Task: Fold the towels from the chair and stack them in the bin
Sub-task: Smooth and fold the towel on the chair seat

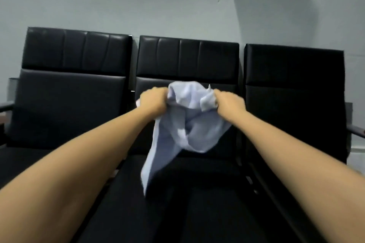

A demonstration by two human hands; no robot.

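both arms reach forward over a row of three black padded chairs, and the left hand [153,101] and right hand [229,102] each have their fingers curled tight around the upper edge of a pale blue towel [185,130], held up in the air in front of the middle chair [187,59]. the towel is crumpled and bunched between the two grips, with a long corner hanging down on the left side toward the seat, though it cannot be told whether that corner touches it. the chairs stand against a plain grey wall [138,2].
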